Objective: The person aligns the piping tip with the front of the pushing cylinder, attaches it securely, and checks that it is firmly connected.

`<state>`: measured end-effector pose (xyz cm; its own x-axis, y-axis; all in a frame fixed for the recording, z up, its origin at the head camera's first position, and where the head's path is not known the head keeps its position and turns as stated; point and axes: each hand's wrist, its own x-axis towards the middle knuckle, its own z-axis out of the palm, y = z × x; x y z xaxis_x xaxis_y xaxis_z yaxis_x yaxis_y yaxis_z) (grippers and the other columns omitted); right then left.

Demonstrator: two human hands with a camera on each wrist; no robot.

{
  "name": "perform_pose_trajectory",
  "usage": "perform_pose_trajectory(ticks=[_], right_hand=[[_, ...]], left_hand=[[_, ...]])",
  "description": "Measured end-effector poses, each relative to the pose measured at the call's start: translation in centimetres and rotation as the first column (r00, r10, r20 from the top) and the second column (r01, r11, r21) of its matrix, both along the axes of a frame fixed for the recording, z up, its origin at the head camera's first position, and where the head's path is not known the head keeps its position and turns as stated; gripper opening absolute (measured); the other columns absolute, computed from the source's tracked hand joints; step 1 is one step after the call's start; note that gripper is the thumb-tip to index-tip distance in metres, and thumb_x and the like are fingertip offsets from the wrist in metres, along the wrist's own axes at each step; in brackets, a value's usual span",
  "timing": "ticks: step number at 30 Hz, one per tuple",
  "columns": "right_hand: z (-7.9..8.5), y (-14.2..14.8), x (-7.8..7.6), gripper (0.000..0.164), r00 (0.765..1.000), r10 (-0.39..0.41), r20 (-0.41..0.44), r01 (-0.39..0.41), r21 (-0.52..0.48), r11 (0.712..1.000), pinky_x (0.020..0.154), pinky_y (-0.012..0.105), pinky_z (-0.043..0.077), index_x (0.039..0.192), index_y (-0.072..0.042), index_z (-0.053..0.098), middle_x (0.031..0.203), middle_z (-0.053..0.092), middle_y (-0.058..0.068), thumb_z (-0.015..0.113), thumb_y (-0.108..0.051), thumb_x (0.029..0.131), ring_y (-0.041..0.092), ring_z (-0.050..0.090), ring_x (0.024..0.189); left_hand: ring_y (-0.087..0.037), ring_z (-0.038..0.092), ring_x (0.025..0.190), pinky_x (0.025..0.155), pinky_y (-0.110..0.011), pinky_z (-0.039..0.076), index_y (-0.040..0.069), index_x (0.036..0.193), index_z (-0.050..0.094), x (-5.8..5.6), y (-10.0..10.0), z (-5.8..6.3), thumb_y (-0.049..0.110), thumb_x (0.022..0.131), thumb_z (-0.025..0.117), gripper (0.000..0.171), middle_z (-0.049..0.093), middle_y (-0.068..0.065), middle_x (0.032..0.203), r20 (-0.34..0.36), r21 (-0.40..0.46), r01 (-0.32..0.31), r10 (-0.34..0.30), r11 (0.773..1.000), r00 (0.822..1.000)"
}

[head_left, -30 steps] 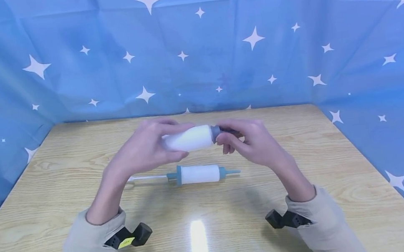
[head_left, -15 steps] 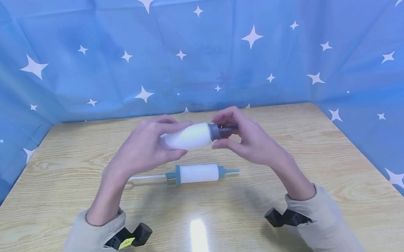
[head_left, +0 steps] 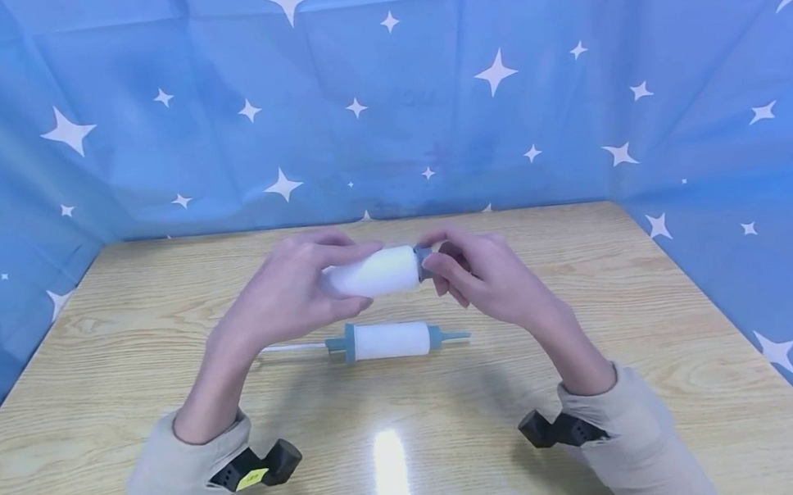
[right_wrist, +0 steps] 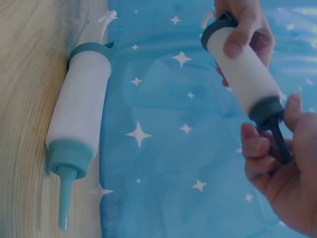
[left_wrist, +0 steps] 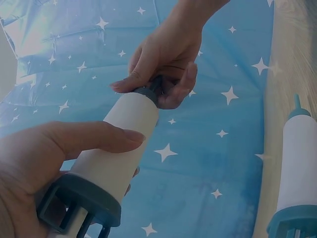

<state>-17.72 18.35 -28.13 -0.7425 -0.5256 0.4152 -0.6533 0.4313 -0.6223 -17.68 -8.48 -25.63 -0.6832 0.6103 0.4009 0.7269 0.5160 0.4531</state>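
Above the wooden table (head_left: 94, 450), both hands hold one white pump (head_left: 373, 273) level in the air. Left hand (head_left: 283, 294) wraps the white barrel, thumb along the top, fingers curled beneath; its flanged grey end sits by the palm in the left wrist view. Right hand (head_left: 477, 271) pinches the dark grey nozzle cap (right_wrist: 265, 110) at the other end, thumb and fingers closed round the collar and the thin spout running into the palm.

Second pump (head_left: 387, 341), white with teal ends, lies flat on the table just below the hands, spout pointing right, untouched.

Judgement: the step looks like turning or seating the cap. Best done with the left hand keeping the barrel from rolling, the right working at the wide collar rather than the spout, which looks thin enough to bend. Keep both pieces in line so the cap does not cock
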Motion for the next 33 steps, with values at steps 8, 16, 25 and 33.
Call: perform_pose_trajectory(ticks=[8, 16, 25, 33], right_hand=[[0.25, 0.35, -0.11, 0.049, 0.990, 0.118, 0.078, -0.115, -0.039, 0.993, 0.057, 0.028, 0.051, 0.132, -0.001, 0.042, 0.098, 0.067, 0.012, 0.069, 0.006, 0.092, 0.020, 0.059, 0.068], [0.42, 0.58, -0.08, 0.017, 0.996, 0.062, 0.062, -0.065, 0.061, 0.996, 0.054, 0.028, 0.047, 0.118, -0.003, 0.063, 0.083, 0.061, 0.000, 0.056, -0.011, 0.104, 0.015, 0.055, 0.062], [0.31, 0.57, -0.03, 0.047, 0.991, 0.112, 0.076, -0.112, -0.010, 0.994, 0.057, 0.030, 0.052, 0.131, -0.001, 0.043, 0.100, 0.067, 0.009, 0.071, 0.001, 0.093, 0.020, 0.062, 0.071], [0.49, 0.55, 0.04, 0.024, 0.998, 0.052, 0.022, -0.053, 0.048, 0.997, 0.055, 0.029, 0.049, 0.118, -0.002, 0.058, 0.089, 0.065, 0.004, 0.068, -0.007, 0.097, 0.017, 0.057, 0.063]], left_hand=[[-0.026, 0.066, 0.097, 0.080, -0.041, 0.055, 0.011, 0.129, 0.071, -0.09, -0.17, -0.09, 0.014, 0.078, 0.086, 0.053, 0.070, -0.011, 0.115, 0.014, -0.005, -0.022, 0.022, 1.000, 1.000], [-0.027, 0.065, 0.097, 0.080, -0.041, 0.055, 0.011, 0.130, 0.070, 0.11, 0.01, -0.07, 0.013, 0.077, 0.086, 0.055, 0.070, -0.011, 0.116, 0.023, -0.010, -0.013, 0.013, 1.000, 1.000], [-0.026, 0.066, 0.097, 0.080, -0.041, 0.055, 0.012, 0.129, 0.071, 0.02, -0.08, -0.14, 0.014, 0.077, 0.087, 0.054, 0.070, -0.010, 0.115, 0.027, -0.007, -0.026, 0.026, 1.000, 0.999], [-0.025, 0.065, 0.094, 0.077, -0.038, 0.055, 0.011, 0.129, 0.071, 0.00, -0.10, -0.21, 0.014, 0.078, 0.085, 0.053, 0.070, -0.009, 0.113, 0.025, 0.006, -0.005, 0.005, 1.000, 1.000]])
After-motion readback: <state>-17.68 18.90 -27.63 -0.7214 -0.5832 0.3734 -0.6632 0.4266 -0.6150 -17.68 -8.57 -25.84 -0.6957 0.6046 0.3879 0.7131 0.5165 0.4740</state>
